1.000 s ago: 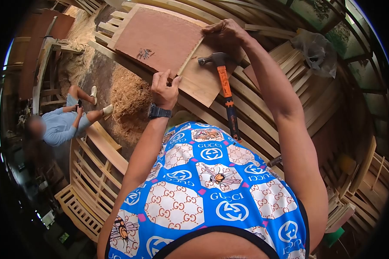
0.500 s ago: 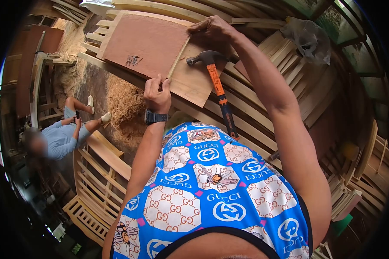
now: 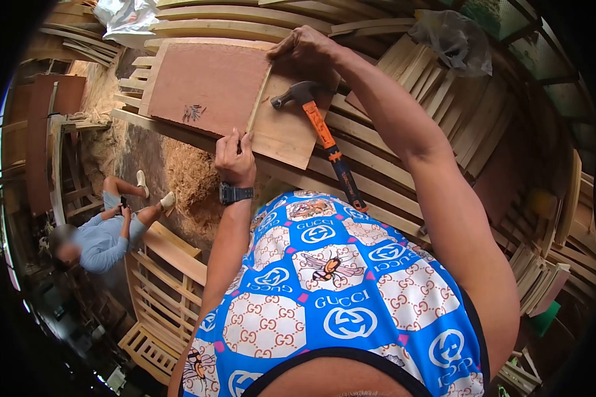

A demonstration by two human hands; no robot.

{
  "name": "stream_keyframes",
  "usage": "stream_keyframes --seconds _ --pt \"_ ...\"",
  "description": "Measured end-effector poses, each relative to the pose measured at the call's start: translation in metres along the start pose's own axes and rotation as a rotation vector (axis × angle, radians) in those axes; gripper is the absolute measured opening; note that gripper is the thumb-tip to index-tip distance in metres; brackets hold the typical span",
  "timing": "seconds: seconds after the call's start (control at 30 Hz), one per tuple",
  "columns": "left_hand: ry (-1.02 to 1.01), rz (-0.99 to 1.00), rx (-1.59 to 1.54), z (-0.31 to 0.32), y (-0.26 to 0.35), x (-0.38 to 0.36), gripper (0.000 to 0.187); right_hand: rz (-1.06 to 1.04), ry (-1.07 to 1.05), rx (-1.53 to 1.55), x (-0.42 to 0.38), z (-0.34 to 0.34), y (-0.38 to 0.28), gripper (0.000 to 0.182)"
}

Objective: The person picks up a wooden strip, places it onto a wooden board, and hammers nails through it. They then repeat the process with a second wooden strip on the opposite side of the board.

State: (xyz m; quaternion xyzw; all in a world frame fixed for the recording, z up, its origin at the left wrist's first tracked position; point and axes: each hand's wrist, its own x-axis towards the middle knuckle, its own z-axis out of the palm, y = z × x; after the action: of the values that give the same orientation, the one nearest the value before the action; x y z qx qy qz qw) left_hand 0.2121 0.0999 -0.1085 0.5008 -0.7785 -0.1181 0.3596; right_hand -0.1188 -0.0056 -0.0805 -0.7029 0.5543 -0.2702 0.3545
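A: What do we have in our hands?

B: A thin strip. Our left hand pinches its near end between thumb and fingers, and our right hand grasps its far end.

A: Can we make out every fingertip?

B: No. We see mostly the back and knuckles of the right hand, and the undersides of both grips are hidden from us.

A: Where does the strip lie?

B: Along the right edge of the reddish board, beside the paler panel. Below these, we see slats reaching out on several sides.

A: Do we see nails?

B: Yes, a small loose heap on the board, toward its near edge and left of our left hand.

A: And the hammer?

B: Neither of us would call it held. Its head rests over the panel, and its orange and black handle slants past the panel's edge toward our shirt.

A: What else do we notice?

B: A watch on our left wrist, sawdust on the ground, and a seated person in light blue, well apart from our work.
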Motion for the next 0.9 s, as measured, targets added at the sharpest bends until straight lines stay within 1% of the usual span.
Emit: stream_keyframes --seconds 0.1,0.17,0.2,0.3,0.37,0.4,0.47,0.5,0.57,0.6,0.63,0.67,0.73,0.77,0.8,0.83,0.87,0.9 --pt "0.010 0.025 0.032 -0.002 0.001 -0.002 0.026 -0.053 0.021 -0.040 0.000 0.003 0.003 0.031" --pt "0.014 0.047 0.039 -0.003 0.002 0.000 0.025 0.083 0.007 -0.010 -0.003 0.001 -0.008 0.033" --pt "0.016 0.048 0.040 -0.002 0.001 -0.001 0.025 0.081 0.008 -0.010 -0.002 0.004 -0.004 0.033" --pt "0.025 0.056 0.047 0.000 0.000 -0.001 0.025 0.020 0.050 -0.027 0.000 0.009 0.006 0.032" --pt "0.013 0.023 0.004 0.000 0.001 0.000 0.022 -0.037 0.032 -0.146 -0.002 0.011 0.009 0.038" --pt "0.011 0.037 0.009 -0.002 0.001 0.000 0.022 -0.039 0.046 -0.141 -0.008 0.013 0.002 0.038" --pt "-0.085 -0.092 -0.027 -0.003 -0.002 0.002 0.021 0.115 0.171 -0.218 -0.031 0.019 -0.024 0.047" --pt "-0.049 -0.075 -0.082 -0.006 -0.003 0.006 0.020 -0.030 0.323 -0.204 -0.047 0.026 -0.024 0.054" --pt "-0.028 -0.076 -0.109 -0.012 -0.002 0.016 0.021 -0.039 0.499 -0.281 -0.090 0.033 -0.039 0.046" --pt "-0.011 -0.088 -0.131 -0.017 -0.002 0.019 0.022 -0.024 0.348 -0.284 -0.115 0.029 -0.051 0.047" --pt "-0.042 -0.059 -0.143 -0.020 0.001 0.027 0.027 -0.008 0.193 -0.282 -0.138 0.024 -0.065 0.048" --pt "-0.041 -0.068 -0.142 -0.020 0.005 0.034 0.027 -0.008 0.184 -0.281 -0.159 0.024 -0.076 0.048" --pt "-0.179 -0.041 -0.154 -0.018 0.009 0.046 0.033 -0.091 -0.089 -0.568 -0.186 0.023 -0.091 0.040" --pt "-0.276 -0.026 -0.172 -0.012 0.003 0.050 0.045 -0.094 -0.102 -0.571 -0.191 0.023 -0.088 0.040" --pt "-0.268 -0.038 -0.179 -0.012 0.003 0.051 0.045 -0.182 -0.143 -0.635 -0.194 0.025 -0.083 0.035" --pt "-0.330 0.043 -0.077 -0.011 0.005 0.053 0.049 -0.272 -0.187 -0.702 -0.195 0.026 -0.080 0.029" --pt "-0.389 0.126 0.024 -0.008 0.006 0.056 0.054 -0.277 -0.200 -0.716 -0.193 0.027 -0.077 0.029" --pt "-0.345 0.181 -0.057 -0.001 0.002 0.056 0.062 -0.319 -0.303 -0.720 -0.188 0.029 -0.076 0.022"
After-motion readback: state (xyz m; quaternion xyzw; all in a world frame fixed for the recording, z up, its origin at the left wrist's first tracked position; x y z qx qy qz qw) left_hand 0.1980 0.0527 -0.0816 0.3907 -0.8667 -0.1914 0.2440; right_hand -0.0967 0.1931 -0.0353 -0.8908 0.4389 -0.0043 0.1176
